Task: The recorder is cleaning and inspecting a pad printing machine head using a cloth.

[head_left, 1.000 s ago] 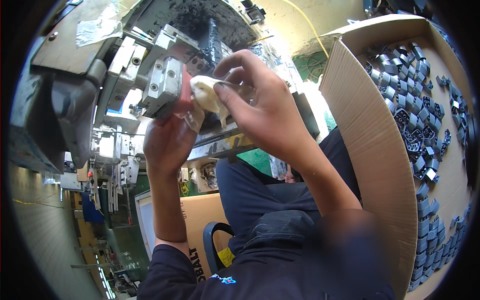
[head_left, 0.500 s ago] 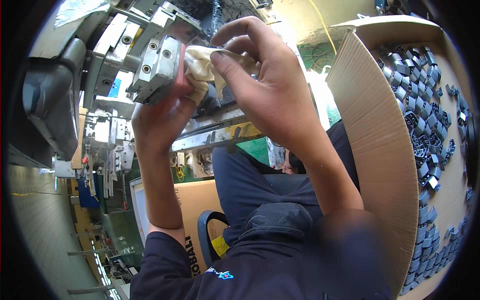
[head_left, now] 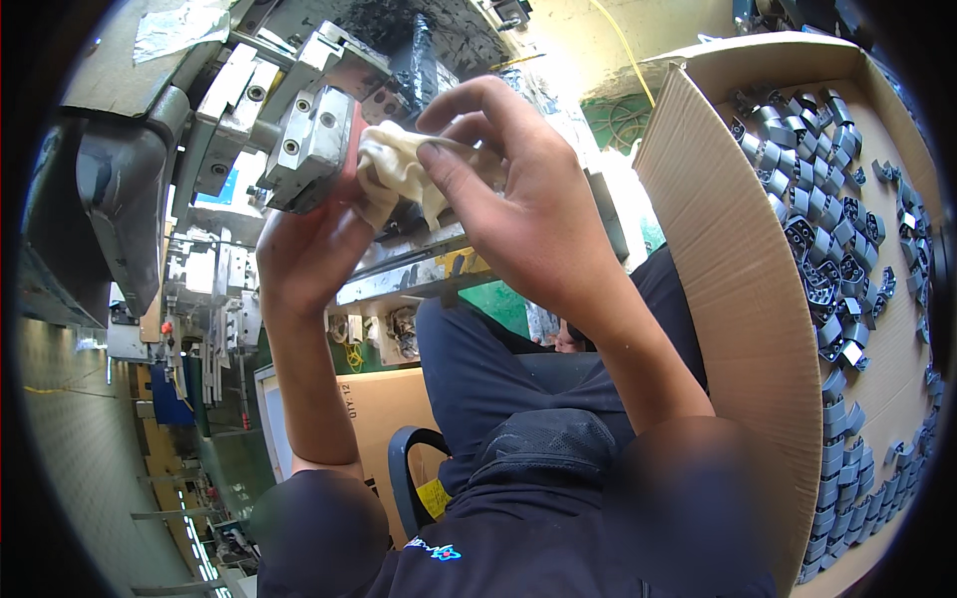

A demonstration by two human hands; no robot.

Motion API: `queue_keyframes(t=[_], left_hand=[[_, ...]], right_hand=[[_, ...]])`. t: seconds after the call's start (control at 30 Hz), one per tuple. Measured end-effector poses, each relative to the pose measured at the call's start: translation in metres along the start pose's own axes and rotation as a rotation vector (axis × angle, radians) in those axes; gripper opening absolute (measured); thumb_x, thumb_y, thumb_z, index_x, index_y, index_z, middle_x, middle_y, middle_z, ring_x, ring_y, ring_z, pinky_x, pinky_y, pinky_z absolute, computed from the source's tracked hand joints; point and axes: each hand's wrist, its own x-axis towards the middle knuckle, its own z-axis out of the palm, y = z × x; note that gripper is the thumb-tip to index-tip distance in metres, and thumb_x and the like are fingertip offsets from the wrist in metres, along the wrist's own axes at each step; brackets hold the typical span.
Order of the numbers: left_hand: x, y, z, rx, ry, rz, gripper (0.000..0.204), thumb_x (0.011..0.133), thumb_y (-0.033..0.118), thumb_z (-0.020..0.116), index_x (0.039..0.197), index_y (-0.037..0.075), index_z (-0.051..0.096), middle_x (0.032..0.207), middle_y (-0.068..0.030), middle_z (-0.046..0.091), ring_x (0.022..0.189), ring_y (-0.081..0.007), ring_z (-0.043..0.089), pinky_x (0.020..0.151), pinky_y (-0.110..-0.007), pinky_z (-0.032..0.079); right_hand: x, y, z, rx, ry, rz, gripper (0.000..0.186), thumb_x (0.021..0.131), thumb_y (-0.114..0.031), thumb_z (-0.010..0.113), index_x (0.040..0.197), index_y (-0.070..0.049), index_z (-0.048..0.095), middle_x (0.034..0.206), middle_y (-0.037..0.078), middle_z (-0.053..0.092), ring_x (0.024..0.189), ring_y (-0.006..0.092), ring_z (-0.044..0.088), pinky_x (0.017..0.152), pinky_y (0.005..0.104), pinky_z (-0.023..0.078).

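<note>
My right hand (head_left: 523,209) has its thumb pressed on a crumpled white cloth (head_left: 404,169), with its index and other fingers curled above it. The cloth lies against a red pad (head_left: 349,169) fixed to a steel block with bolt holes (head_left: 309,140) on the machine. My left hand (head_left: 309,259) reaches up from below the block, beside the cloth's lower end; its fingers are mostly hidden by the block and cloth.
An open cardboard box (head_left: 718,219) on my right holds several rows of grey curved parts (head_left: 837,229). Machine housings (head_left: 130,209) stand at the left. A flat carton (head_left: 384,394) and chair armrest (head_left: 404,458) are low down, near my legs. A yellow hose (head_left: 628,50) runs behind.
The whole view has shifted a little. The cloth has changed its folds against the red pad under my right thumb; both hands stay around the block.
</note>
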Motion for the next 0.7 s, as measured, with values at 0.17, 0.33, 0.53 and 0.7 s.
queue_keyframes(t=[0.17,0.33,0.53,0.7], left_hand=[[0.008,0.0,-0.001,0.231,0.098,-0.112,0.034,0.085,0.031,0.065,0.11,0.009,0.06,0.109,-0.0046,0.065,0.101,-0.0129,0.06,0.089,-0.024,0.044],[-0.001,-0.044,0.004,-0.849,-0.146,-0.043,0.034,0.094,0.024,0.052,0.122,0.005,0.048,0.122,-0.0076,0.057,0.114,-0.0144,0.052,0.101,-0.027,0.038],[-0.017,-0.042,0.005,-1.336,-0.291,0.001,0.044,0.095,0.02,0.049,0.13,-0.005,0.04,0.131,-0.0166,0.05,0.121,-0.021,0.049,0.1,-0.034,0.042],[-0.035,-0.04,0.011,-1.892,-0.298,-0.241,0.039,0.1,0.017,0.032,0.129,-0.008,0.039,0.123,-0.0246,0.053,0.11,-0.0296,0.058,0.095,-0.041,0.049]], right_hand=[[0.005,-0.002,-0.003,-0.078,0.024,0.008,0.016,0.084,-0.005,0.058,0.098,0.002,0.056,0.084,0.018,0.065,0.079,0.0285,0.067,0.071,0.0339,0.051],[-0.012,-0.009,-0.007,0.047,0.005,0.081,0.017,0.085,-0.006,0.058,0.1,0.001,0.054,0.084,0.017,0.065,0.075,0.0267,0.068,0.068,0.0327,0.052],[-0.028,-0.008,-0.007,0.044,-0.085,0.08,0.017,0.088,-0.004,0.06,0.103,-0.003,0.053,0.086,0.008,0.064,0.083,0.0107,0.061,0.071,0.0249,0.049],[-0.032,-0.011,-0.006,0.048,-0.079,0.082,0.016,0.085,-0.002,0.059,0.1,-0.002,0.053,0.083,0.011,0.063,0.078,0.0171,0.064,0.069,0.0283,0.05]])
